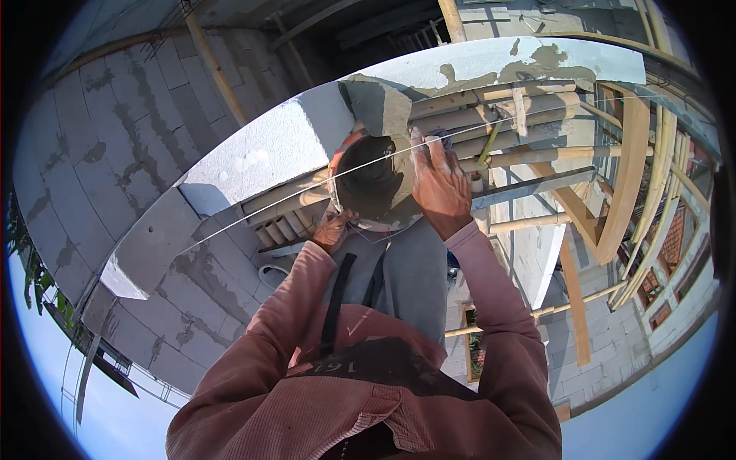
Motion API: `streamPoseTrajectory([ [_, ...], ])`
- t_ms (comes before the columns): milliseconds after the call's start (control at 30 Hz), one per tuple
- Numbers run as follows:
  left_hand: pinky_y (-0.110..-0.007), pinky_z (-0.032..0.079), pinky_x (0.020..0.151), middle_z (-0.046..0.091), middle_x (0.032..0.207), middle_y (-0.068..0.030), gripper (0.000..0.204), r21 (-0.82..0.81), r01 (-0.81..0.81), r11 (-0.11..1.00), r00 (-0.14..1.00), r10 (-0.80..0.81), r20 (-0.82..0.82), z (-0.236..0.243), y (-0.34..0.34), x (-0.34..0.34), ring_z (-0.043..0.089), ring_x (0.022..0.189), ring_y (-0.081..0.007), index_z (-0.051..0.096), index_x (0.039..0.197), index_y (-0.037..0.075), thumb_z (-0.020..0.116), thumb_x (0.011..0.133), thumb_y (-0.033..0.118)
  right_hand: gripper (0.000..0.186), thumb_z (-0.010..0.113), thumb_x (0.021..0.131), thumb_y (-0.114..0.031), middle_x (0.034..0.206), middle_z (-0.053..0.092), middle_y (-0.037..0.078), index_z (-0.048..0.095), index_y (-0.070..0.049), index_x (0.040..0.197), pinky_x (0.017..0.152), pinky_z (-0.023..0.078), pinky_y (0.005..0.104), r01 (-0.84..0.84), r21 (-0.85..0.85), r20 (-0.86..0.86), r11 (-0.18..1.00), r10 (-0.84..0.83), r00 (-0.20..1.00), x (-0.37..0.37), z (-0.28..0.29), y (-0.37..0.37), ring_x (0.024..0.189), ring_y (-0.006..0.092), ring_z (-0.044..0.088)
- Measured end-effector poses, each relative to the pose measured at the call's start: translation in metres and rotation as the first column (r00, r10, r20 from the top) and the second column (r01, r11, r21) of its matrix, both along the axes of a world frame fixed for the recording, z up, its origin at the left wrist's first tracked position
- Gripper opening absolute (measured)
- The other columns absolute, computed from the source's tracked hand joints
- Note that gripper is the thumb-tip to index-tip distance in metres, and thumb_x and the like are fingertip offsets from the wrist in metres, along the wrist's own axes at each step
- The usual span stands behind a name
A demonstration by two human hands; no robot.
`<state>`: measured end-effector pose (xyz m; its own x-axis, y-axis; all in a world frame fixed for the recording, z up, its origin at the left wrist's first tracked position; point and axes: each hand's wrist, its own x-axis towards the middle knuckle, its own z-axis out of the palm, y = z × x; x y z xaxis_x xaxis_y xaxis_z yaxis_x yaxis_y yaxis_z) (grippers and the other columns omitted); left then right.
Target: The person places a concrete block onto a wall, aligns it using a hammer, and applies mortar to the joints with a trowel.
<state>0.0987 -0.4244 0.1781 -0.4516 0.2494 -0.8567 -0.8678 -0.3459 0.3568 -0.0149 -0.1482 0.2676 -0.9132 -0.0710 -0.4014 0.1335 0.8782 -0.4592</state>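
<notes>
A round bucket [333,178] with a reddish rim sits in front of my legs, against the block wall. Wet grey mortar [368,180] lines its inside, dark in shadow and pale where sunlit. My left hand [335,230] is closed on the bucket's near left edge. On the opposite side, my right hand [442,184] rests along the bucket's right edge, its fingers stretched forward and whitened with mortar. A taut white string [307,188] crosses over the bucket. Beyond it, grey mortar [383,107] coats the gap between two white blocks.
White lightweight blocks [268,146] form a wall top curving left to right. Bamboo poles [544,156] and wooden boards [625,176] make scaffolding at the right. A grey metal bar [537,186] lies among the poles. Block walls [100,169] stand left, with a drop below.
</notes>
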Motion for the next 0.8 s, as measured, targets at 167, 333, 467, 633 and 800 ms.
streamPoseTrajectory([
  [167,-0.038,0.055,0.092,0.062,0.116,-0.0045,0.046,0.052,0.013,0.999,0.997,-0.017,0.074,-0.004,-0.003,0.007,0.061,0.106,-0.02,0.048,0.136,0.007,0.065,0.094,0.016,0.059,0.058,0.087,-0.012,0.13,0.052,0.014,0.043,-0.012,0.144,0.086,0.053,0.0486,-0.014,0.002,-0.076,1.0,0.014,0.997,0.002,-0.013,-0.009,0.112,0.0402,0.056],
  [333,-0.041,0.055,0.093,0.062,0.118,-0.0055,0.044,0.042,0.046,0.998,0.994,-0.049,0.094,-0.004,-0.002,0.009,0.061,0.106,-0.0206,0.049,0.135,0.006,0.064,0.094,0.014,0.06,0.059,0.087,-0.015,0.134,0.053,0.015,0.042,-0.011,0.145,0.081,0.054,0.0484,0.061,0.237,-0.005,0.97,-0.062,0.998,-0.02,-0.034,-0.01,0.099,0.0409,0.063],
  [467,-0.039,0.052,0.096,0.061,0.123,-0.0064,0.046,0.069,0.066,0.995,0.992,-0.073,0.1,0.0,-0.001,0.004,0.06,0.11,-0.0211,0.048,0.137,0.005,0.063,0.094,0.012,0.056,0.053,0.09,-0.014,0.125,0.055,0.017,0.04,-0.003,0.144,0.07,0.056,0.0453,0.099,0.416,0.053,0.904,-0.133,0.99,-0.044,-0.039,0.04,0.091,0.035,0.067],
  [633,-0.035,0.047,0.098,0.061,0.125,-0.0085,0.048,-0.034,0.279,0.96,0.96,-0.279,-0.016,-0.031,0.002,0.01,0.06,0.111,-0.0201,0.047,0.138,0.004,0.064,0.094,0.014,0.046,0.052,0.095,-0.018,0.12,0.056,0.018,0.046,-0.007,0.139,0.073,0.054,0.0455,0.518,0.311,-0.112,0.797,-0.511,0.852,-0.05,-0.066,0.11,0.091,0.0396,0.065],
  [800,-0.04,0.05,0.097,0.06,0.113,-0.007,0.036,-0.345,0.482,0.806,0.76,-0.58,-0.294,-0.046,0.016,0.009,0.059,0.109,-0.0216,0.051,0.128,0.005,0.06,0.094,0.013,0.042,0.061,0.094,-0.025,0.115,0.059,0.021,0.055,-0.006,0.13,0.082,0.051,0.0437,0.356,0.148,-0.366,0.923,-0.283,0.886,0.028,-0.033,0.129,0.094,0.0389,0.063],
])
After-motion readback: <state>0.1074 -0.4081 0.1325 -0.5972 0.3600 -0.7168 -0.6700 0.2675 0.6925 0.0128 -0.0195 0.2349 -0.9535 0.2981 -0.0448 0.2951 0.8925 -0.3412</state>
